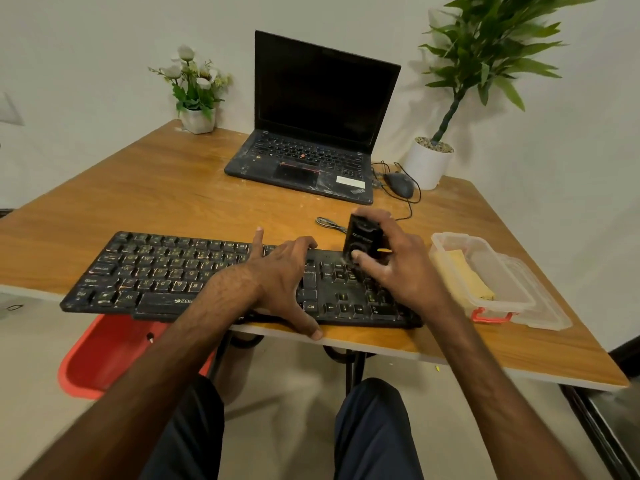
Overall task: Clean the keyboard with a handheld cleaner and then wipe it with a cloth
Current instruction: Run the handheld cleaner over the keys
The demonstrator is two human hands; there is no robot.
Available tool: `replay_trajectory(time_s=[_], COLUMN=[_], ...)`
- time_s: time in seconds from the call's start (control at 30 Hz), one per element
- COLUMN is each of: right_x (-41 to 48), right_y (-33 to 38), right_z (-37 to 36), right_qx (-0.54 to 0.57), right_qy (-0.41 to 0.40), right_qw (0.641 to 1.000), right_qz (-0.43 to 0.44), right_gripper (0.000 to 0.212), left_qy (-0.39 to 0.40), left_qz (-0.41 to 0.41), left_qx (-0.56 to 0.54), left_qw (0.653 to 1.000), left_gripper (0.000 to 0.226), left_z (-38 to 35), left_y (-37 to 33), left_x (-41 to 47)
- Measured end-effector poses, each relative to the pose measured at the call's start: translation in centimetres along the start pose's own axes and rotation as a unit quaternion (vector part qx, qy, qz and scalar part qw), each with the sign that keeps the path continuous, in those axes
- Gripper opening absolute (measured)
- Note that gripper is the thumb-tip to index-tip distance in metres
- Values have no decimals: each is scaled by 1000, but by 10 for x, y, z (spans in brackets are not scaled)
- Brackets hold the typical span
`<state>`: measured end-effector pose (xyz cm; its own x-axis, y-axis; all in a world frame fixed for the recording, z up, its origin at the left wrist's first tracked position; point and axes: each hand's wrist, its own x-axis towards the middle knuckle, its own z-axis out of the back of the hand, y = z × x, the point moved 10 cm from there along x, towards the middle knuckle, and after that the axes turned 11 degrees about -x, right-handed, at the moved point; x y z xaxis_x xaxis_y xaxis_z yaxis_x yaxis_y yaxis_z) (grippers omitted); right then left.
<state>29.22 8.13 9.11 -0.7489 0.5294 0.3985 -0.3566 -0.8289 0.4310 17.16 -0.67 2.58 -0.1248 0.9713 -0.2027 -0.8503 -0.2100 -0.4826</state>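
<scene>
A dusty black keyboard point(156, 275) lies along the near edge of the wooden table point(166, 188). My left hand point(284, 278) rests flat across its middle, fingers spread, thumb over the front edge. My right hand point(398, 265) grips a small black handheld cleaner point(360, 239), held upright with its lower end on the keys at the keyboard's right part. A yellow cloth point(464, 275) lies in a clear plastic container point(498, 271) just right of the keyboard.
An open black laptop point(311, 133) stands at the back, with a wired mouse point(398, 185) beside it. A white flower pot point(197, 119) and a potted plant point(429, 161) stand at the far corners. A container lid point(543, 306) lies at the right. A red bin point(104, 355) sits under the table.
</scene>
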Motion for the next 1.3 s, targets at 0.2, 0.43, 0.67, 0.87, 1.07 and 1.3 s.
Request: replay_trajectory(time_s=[0.2, 0.43, 0.67, 0.87, 1.07, 1.3], right_x=[-16, -10, -11, -7, -11, -12], right_y=[20, 2, 27, 13, 12, 32], right_z=[-2, 5, -10, -2, 1, -14], right_qx=[39, 44, 28, 37, 34, 65], right_qy=[14, -28, 27, -2, -8, 38], right_qw=[999, 998, 998, 999, 999, 995], right_qz=[17, -17, 46, 6, 15, 64], right_gripper=[63, 63, 63, 62, 64, 62], left_qy=[0, -3, -4, -10, -11, -13], left_qz=[2, -1, 1, -4, -7, -4], left_qx=[6, -4, -5, -12, -18, -17], left_qw=[1000, 1000, 1000, 1000, 1000, 1000], left_gripper=[139, 140, 143, 143, 143, 147], left_z=[0, 1, 0, 0, 0, -1], left_y=[0, -1, 0, 2, 2, 4], left_x=[0, -1, 1, 0, 1, 3])
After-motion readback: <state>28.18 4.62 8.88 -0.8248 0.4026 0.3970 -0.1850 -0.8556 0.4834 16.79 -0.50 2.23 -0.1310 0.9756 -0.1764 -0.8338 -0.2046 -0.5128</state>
